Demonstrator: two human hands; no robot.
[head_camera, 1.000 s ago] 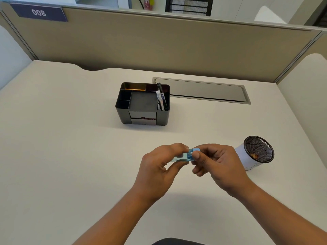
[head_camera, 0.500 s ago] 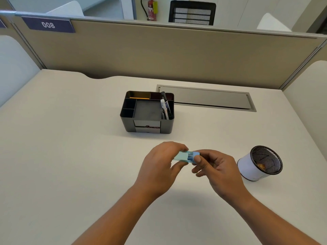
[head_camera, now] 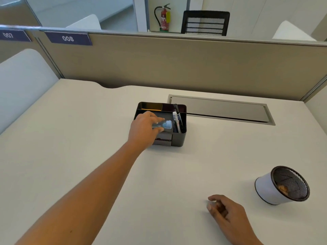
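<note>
The step in hand looks like putting away: the left hand (head_camera: 144, 129) reaches out over the black desk organizer (head_camera: 179, 140) and pinches a small blue case (head_camera: 164, 125) between thumb and fingertips, the fingers curled round its near end. The case hangs just above the organizer's wide middle compartment, close to the divider that fences off the pens (head_camera: 177, 121) standing in the right-hand slot; whether it already touches the compartment floor cannot be told. Its long axis lies nearly level and runs left to right across the view, with the light blue end pointing right, toward the pens, and the clearer end hidden inside the grip. The next move probably calls for lowering it a little, keeping it flat so it fits the compartment lengthwise, then letting the fingers go without knocking the pens. The right hand (head_camera: 227, 212) lies idle low over the desk (head_camera: 74, 142) near the body, fingers loosely curled and holding nothing, well apart from the tipped mesh cup (head_camera: 276, 190) on its right.
</note>
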